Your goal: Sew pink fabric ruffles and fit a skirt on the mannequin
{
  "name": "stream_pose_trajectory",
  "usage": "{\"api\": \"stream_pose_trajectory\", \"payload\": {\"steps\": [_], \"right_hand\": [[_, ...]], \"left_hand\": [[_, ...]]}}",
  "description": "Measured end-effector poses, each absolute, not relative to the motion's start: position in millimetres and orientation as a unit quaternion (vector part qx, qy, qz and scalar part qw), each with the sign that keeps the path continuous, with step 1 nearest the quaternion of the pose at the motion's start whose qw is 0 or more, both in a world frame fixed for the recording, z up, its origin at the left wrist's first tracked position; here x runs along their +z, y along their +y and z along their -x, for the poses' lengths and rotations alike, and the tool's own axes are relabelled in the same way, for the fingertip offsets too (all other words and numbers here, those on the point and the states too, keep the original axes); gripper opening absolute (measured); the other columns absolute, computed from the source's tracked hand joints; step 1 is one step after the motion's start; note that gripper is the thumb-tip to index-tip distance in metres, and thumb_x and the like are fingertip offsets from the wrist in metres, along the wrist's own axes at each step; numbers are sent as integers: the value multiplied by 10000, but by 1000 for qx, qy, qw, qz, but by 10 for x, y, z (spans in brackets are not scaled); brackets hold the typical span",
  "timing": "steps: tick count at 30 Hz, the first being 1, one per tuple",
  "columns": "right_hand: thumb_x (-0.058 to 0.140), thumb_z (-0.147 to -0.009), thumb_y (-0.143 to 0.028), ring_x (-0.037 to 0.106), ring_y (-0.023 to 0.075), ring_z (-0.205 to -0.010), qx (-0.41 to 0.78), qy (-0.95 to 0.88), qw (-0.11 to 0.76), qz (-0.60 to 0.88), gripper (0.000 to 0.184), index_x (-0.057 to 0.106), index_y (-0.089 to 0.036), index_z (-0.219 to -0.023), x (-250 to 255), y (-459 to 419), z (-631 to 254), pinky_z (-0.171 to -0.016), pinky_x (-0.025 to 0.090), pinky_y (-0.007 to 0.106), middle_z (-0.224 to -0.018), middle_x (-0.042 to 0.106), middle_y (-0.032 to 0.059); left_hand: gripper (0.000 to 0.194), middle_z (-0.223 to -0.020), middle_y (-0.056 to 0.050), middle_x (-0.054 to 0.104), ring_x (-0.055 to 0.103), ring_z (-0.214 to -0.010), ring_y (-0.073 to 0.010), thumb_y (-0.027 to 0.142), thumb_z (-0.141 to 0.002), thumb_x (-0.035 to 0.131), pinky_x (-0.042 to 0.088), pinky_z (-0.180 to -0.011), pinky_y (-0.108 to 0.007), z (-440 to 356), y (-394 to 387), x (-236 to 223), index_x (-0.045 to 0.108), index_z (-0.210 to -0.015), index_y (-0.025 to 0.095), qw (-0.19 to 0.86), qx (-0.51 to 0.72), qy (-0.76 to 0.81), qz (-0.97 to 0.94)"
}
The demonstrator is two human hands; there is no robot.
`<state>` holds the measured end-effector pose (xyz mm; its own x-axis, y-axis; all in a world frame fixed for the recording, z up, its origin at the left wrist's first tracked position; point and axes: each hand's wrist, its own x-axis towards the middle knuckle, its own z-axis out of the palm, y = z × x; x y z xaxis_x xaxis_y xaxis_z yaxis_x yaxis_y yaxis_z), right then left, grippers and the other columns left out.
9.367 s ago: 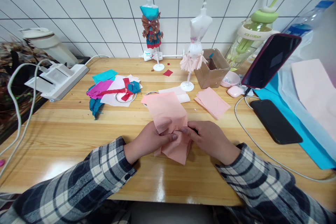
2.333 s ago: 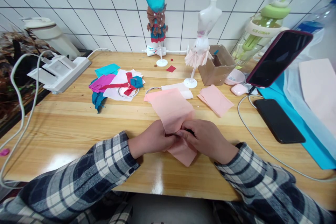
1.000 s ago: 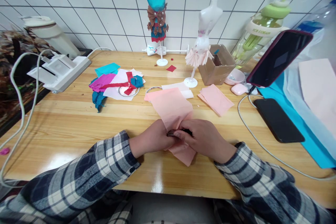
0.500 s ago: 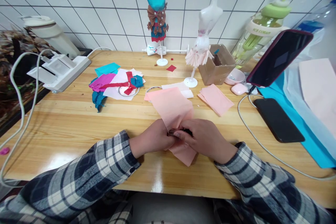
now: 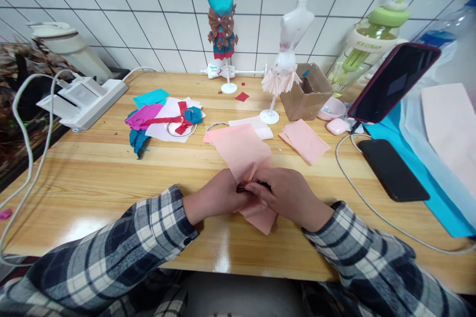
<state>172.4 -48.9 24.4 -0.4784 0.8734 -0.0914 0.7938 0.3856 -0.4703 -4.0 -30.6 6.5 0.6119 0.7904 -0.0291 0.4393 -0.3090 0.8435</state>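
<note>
A thin pink paper sheet [image 5: 243, 148] hangs gathered between my hands above the front of the table, its upper part spread and a lower corner poking out below. My left hand [image 5: 221, 194] is closed on the gathered middle of it. My right hand [image 5: 284, 193] is closed too, thumb and fingers pinching the same crumpled spot. Something small and dark shows between the fingers, mostly hidden, and I cannot make out its kind. Beyond my hands, a white mini mannequin [image 5: 293, 29] wears a pale pink pleated skirt [image 5: 280, 79].
Folded pink paper [image 5: 304, 141] lies right of centre. Coloured scraps [image 5: 148, 114] sit at the left, near a power strip [image 5: 87, 101]. A dressed mannequin [image 5: 221, 25], a brown box [image 5: 307, 94], a green-lidded bottle [image 5: 366, 42] and a black phone [image 5: 394, 169] stand or lie around.
Both hands keep nearly the same place and grip on the pink paper. The dark item between the fingers shows slightly less than before. The view has shifted very slightly.
</note>
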Motion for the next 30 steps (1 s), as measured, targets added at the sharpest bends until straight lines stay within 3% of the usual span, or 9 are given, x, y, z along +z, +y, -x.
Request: {"api": "stream_pose_trajectory", "payload": {"steps": [3,8,14,17,19,21,23,26,30], "right_hand": [[406,-956,-479,600,165,-748,236,-826,97,503,396,706,-229,-889,276,-470,-1775,-603,311,276,-828,713,22],[396,-950,-491,572,147,-679,235,-787,146,551,398,689,-230,-887,285,-313,-2153,-581,324,265,-765,685,7],[617,-819,-383,596,231,-901,128,-752,143,630,220,661,-222,-963,42,-56,-2537,-758,419,343,-945,680,57],[624,-813,-406,506,284,-1164,112,-755,245,598,299,650,-211,-1037,58,-76,-2501,-984,359,442,-1194,604,112],[529,-866,-511,481,267,-1226,204,-757,334,523,399,615,-210,-1114,153,-179,-2395,-1028,350,427,-1267,572,117],[411,-892,-607,537,237,-1180,378,-753,357,404,516,566,-220,-1196,259,-330,-2240,-982,411,386,-1248,599,101],[624,-753,-629,571,241,-1124,472,-740,316,362,624,556,-227,-1226,321,-479,-2071,-958,433,372,-1227,614,86],[644,-813,-451,625,184,-864,515,-666,328,429,280,649,-194,-924,300,-594,-1894,-798,486,325,-910,672,40],[734,-751,-364,626,145,-763,699,-510,341,368,327,635,-177,-999,206,-562,-1819,-655,491,258,-880,677,31]], "left_hand": [[371,-1119,-43,697,633,-1027,-243,162,-743,591,487,-914,-361,53,-317,63,656,-1107,193,469,195,399,-764],[327,-781,-22,720,653,-662,-161,288,-806,617,493,-565,-241,134,-296,68,628,-1102,151,602,161,404,-669],[164,-826,-65,742,672,-746,-158,296,-795,665,520,-682,-250,247,-204,269,700,-811,137,562,219,386,-698],[109,-809,-57,746,674,-749,-153,250,-793,675,522,-715,-247,277,-201,362,726,-801,154,508,254,344,-747],[97,-769,-48,744,670,-707,-144,239,-789,681,519,-675,-231,283,-221,387,736,-797,160,489,276,344,-752],[114,-768,-48,751,670,-682,-144,255,-786,688,515,-627,-219,285,-244,388,744,-815,161,487,294,375,-732],[146,-787,-53,759,674,-673,-149,281,-785,692,514,-598,-216,303,-248,387,749,-844,160,493,298,406,-710],[150,-806,-50,762,678,-697,-155,293,-765,714,519,-622,-221,400,-196,434,756,-839,169,472,301,431,-707],[193,-715,-34,732,659,-657,-143,350,-701,781,499,-610,-213,617,-82,542,741,-761,171,477,332,463,-669]]}}
